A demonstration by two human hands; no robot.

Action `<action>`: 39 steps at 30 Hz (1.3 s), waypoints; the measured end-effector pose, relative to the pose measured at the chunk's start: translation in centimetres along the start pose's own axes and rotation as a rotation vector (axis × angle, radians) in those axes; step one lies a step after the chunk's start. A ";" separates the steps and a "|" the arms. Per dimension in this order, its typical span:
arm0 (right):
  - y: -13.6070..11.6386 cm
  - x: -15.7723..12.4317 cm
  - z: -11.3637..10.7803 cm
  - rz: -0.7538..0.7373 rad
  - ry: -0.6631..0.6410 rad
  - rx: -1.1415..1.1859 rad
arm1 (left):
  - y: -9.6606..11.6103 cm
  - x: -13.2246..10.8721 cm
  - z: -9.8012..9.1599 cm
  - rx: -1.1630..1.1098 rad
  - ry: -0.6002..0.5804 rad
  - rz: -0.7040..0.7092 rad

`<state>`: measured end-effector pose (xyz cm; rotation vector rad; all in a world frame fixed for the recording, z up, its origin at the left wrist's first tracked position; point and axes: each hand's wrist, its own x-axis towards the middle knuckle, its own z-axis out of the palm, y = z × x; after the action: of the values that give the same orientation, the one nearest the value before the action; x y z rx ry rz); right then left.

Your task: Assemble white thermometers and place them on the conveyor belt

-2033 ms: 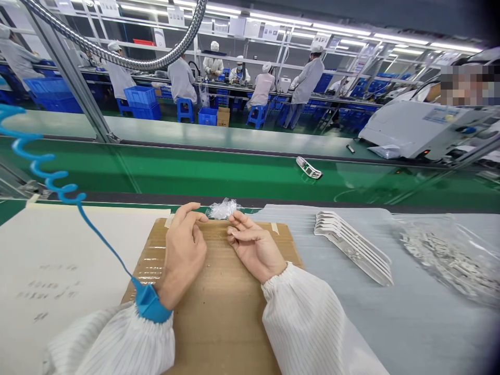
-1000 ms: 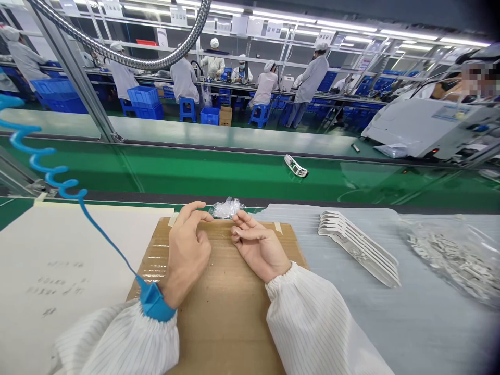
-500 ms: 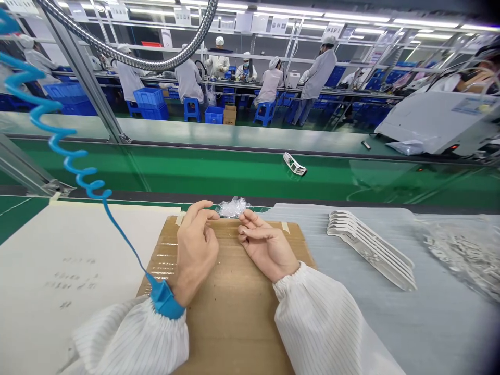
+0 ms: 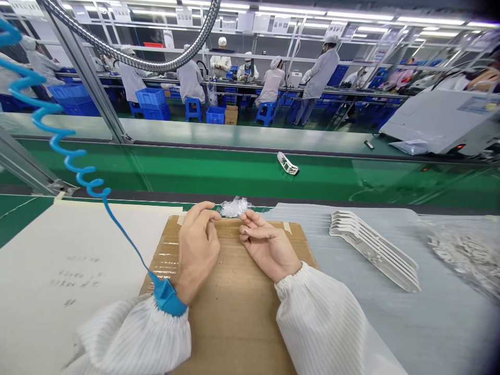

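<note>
My left hand (image 4: pixel 197 247) rests on a brown cardboard sheet (image 4: pixel 234 317), its thumb and forefinger pinched together near the sheet's far edge; whatever is between them is too small to make out. A blue wrist strap (image 4: pixel 169 298) with a coiled cord (image 4: pixel 66 156) sits on that wrist. My right hand (image 4: pixel 266 246) lies beside it, palm turned inward, fingers loosely stretched and holding nothing. Just beyond both sets of fingertips lies a small crumpled clear plastic bag (image 4: pixel 233 207).
A stack of white plastic strips (image 4: pixel 375 249) lies to the right on grey foam, beside a clear bag of small parts (image 4: pixel 463 255). A white part (image 4: pixel 288 163) lies on the green conveyor (image 4: pixel 195 172). White paper (image 4: pixel 58 260) lies left. Workers sit at far benches.
The white part on the conveyor has travelled to the left. My hands have stayed almost still on the cardboard; the view has shifted slightly.
</note>
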<state>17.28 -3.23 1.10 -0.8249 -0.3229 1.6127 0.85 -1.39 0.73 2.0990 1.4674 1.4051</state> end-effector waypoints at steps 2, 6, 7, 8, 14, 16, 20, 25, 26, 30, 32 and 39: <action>0.0 0.0 0.0 0.001 -0.002 -0.001 | -0.1 0.0 0.0 0.001 0.003 0.016; 0.1 0.1 -0.1 0.000 -0.008 0.004 | -0.1 0.1 0.0 0.010 0.039 0.044; 0.1 0.1 -0.1 0.000 -0.010 0.006 | 0.0 0.1 0.0 0.011 0.040 0.045; 0.1 0.1 -0.2 0.000 -0.011 0.007 | 0.0 0.1 0.0 0.012 0.039 0.044; 0.1 0.1 -0.3 -0.003 -0.024 0.014 | 0.1 0.2 -0.1 0.000 0.037 0.038; 0.1 0.1 -0.4 -0.005 -0.025 0.015 | 0.1 0.2 -0.1 -0.003 0.032 0.040; 0.1 0.1 -0.3 -0.002 -0.023 0.016 | 0.1 0.2 -0.1 -0.006 0.038 0.033; 0.0 0.2 -0.2 -0.001 -0.009 0.007 | 0.0 0.2 -0.1 -0.017 0.027 0.043; 0.0 0.1 -0.1 -0.001 -0.006 0.003 | 0.0 0.2 -0.1 -0.019 0.026 0.041; -0.1 -0.6 0.2 -0.021 -0.002 -0.048 | 0.0 -0.1 0.1 -0.048 0.007 0.028; -0.7 -0.8 0.2 -0.056 -0.014 -0.139 | 0.1 -0.3 0.2 -0.063 -0.023 0.014; -8.2 6.3 -1.9 -0.439 0.204 -0.977 | 1.0 -0.6 -0.3 -0.106 -0.121 -0.157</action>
<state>24.62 4.10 2.82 -1.5037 -1.1052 0.8910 1.18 -2.41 1.19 1.9240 1.4423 1.2478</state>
